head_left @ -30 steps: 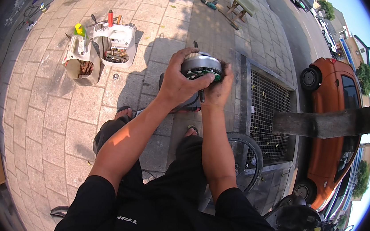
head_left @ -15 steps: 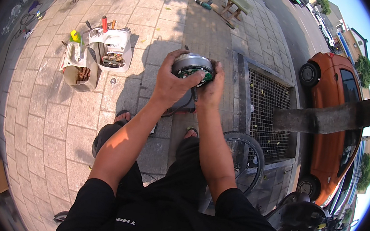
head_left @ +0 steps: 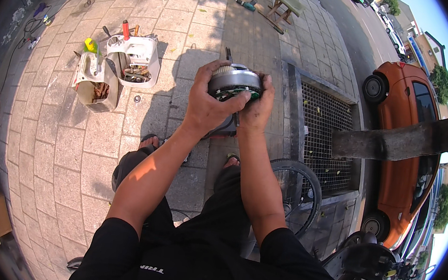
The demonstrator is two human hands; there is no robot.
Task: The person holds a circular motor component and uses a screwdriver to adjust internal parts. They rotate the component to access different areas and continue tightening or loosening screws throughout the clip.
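Between my two hands, held up in front of me, is a round motor core (head_left: 238,80) with a silver metal ring. A dark shaft (head_left: 228,54) sticks out at its far side, and pale ridges show along its upper left edge. Part of a green circuit board shows on its near face. My left hand (head_left: 206,99) is closed round the left side, its thumb across the near face by the board. The right hand (head_left: 258,106) grips the right side, fingers curled over the rim. A dark cable hangs below, partly hidden by my wrists.
Two cut-open white plastic containers (head_left: 146,78) with tools and metal parts stand on the paving at left. A drill (head_left: 245,4) and a small stool (head_left: 286,4) are farther off. At right are a bicycle wheel (head_left: 312,202), a metal grate (head_left: 321,133), a tree trunk (head_left: 396,141) and an orange car (head_left: 403,114).
The motor core has tilted in my hands: more of its silver ring and the far shaft show now, less of the green board. Both hands keep their grip.
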